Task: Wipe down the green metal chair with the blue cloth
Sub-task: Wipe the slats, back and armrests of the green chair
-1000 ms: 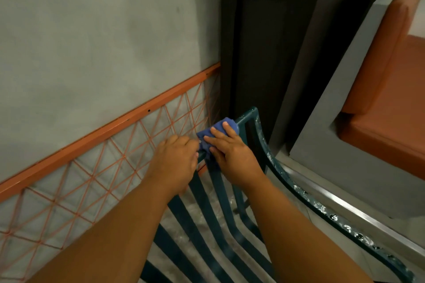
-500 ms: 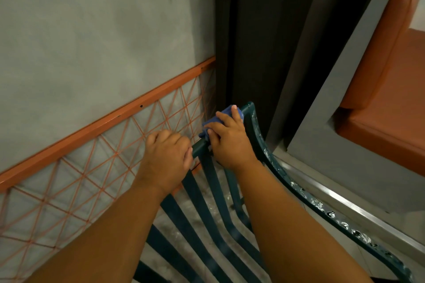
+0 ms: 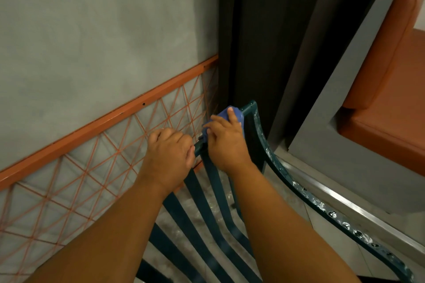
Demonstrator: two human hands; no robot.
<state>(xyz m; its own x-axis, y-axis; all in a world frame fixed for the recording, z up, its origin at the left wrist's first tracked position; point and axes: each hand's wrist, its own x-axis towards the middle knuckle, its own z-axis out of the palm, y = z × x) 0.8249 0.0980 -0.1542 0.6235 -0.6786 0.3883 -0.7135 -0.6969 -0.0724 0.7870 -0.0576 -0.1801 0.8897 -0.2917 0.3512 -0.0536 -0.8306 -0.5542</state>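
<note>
Right hand (image 3: 226,142) pressing the blue cloth (image 3: 232,115) onto the top rail of the green chair (image 3: 264,145), fingers curling over it, left hand (image 3: 169,153) gripping the same rail at nine o'clock of the cloth, orange lattice fence (image 3: 92,167) standing behind.

Both forearms are bare to the frame's lower edge, no sleeves; left hand (image 3: 169,153) and right hand (image 3: 226,142) wear nothing

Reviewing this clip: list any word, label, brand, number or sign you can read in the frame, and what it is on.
None. No readable text shows anywhere: not on the green metal chair, the blue cloth under the right hand, the grey wall, the orange lattice frame or the orange cushion. The white specks on the chair rail are marks, not lettering.
</note>
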